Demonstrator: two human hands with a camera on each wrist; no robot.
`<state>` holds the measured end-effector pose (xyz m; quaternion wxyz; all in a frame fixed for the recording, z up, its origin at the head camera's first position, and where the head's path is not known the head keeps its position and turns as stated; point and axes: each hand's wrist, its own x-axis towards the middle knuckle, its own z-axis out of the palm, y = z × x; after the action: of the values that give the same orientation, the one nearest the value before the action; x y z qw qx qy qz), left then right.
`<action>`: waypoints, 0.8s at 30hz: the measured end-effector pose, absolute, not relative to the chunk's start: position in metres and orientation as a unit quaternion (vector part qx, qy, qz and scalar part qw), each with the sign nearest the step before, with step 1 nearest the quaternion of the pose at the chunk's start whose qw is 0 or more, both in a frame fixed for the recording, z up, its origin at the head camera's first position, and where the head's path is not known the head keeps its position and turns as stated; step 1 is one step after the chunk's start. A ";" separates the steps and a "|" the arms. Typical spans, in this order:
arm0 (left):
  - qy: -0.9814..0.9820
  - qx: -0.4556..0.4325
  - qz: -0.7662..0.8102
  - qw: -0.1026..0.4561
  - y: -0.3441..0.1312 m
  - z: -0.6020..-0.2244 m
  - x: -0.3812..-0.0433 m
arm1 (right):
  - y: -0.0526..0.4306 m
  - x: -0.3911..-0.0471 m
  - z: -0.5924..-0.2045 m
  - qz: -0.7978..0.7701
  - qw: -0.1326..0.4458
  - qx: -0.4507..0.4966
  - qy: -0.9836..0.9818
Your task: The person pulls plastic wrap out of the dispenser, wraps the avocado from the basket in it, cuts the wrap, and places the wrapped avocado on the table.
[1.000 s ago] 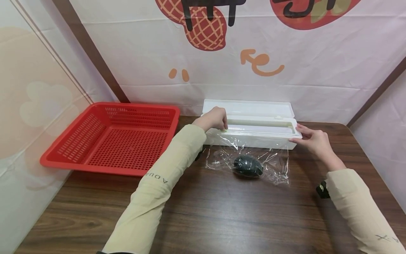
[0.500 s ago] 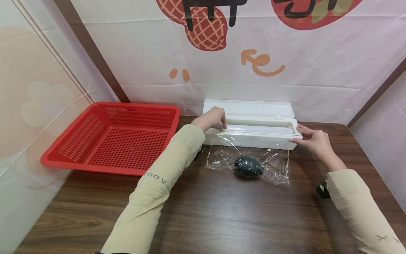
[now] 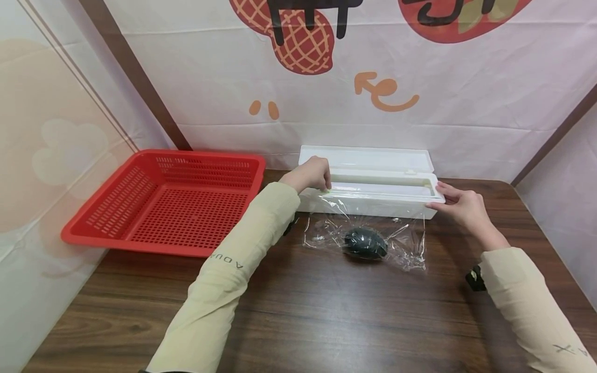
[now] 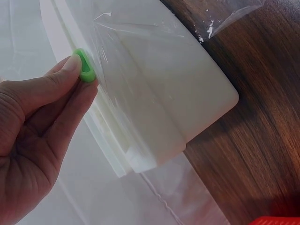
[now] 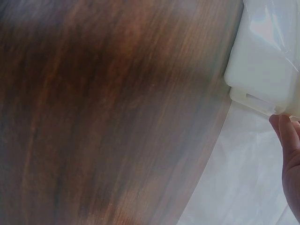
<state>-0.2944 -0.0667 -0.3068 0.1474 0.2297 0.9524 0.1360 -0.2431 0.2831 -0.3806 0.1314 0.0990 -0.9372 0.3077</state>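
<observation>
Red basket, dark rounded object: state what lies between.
Head view: the left sleeve, a black item beside it, then tabletop and clear film, going from the red basket to the dark rounded object.

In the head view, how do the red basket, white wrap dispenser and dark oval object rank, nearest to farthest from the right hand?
1. White wrap dispenser, its right end held by the right hand.
2. Dark oval object, left of the hand, in front of the dispenser.
3. Red basket, far left.
</observation>
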 end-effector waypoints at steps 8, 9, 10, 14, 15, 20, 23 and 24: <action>0.954 0.229 0.125 0.147 -0.067 -0.305 -0.293 | 0.283 -0.243 -0.380 0.305 0.127 0.099 -0.939; 0.954 0.229 0.123 0.147 -0.068 -0.305 -0.293 | 0.283 -0.243 -0.380 0.305 0.127 0.098 -0.939; 0.954 0.229 0.122 0.147 -0.068 -0.305 -0.293 | 0.283 -0.243 -0.380 0.306 0.126 0.098 -0.938; 0.955 0.226 0.120 0.149 -0.070 -0.306 -0.293 | 0.284 -0.243 -0.381 0.312 0.125 0.099 -0.937; 0.955 0.226 0.120 0.149 -0.070 -0.306 -0.293 | 0.284 -0.243 -0.381 0.313 0.125 0.098 -0.936; 0.957 0.224 0.113 0.144 -0.070 -0.306 -0.293 | 0.284 -0.242 -0.381 0.314 0.128 0.098 -0.936; 0.959 0.224 0.106 0.140 -0.071 -0.305 -0.292 | 0.284 -0.242 -0.380 0.313 0.130 0.098 -0.936; 0.959 0.224 0.105 0.140 -0.071 -0.305 -0.292 | 0.284 -0.242 -0.381 0.312 0.130 0.098 -0.936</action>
<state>-0.2919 -0.0709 -0.3049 0.1398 0.2239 0.9588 0.1049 -0.2416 0.2837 -0.3805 0.1302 0.0979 -0.9361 0.3116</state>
